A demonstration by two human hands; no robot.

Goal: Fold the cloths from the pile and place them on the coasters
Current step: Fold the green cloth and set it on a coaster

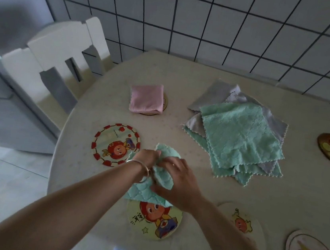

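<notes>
My left hand (148, 157) and right hand (176, 180) both grip the green cloth (147, 191). It overlaps the yellow cartoon coaster (154, 221).

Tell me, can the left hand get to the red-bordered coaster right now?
Probably not yet: the coaster lies bare beside the left hand, but both hands grip the green cloth.
</notes>
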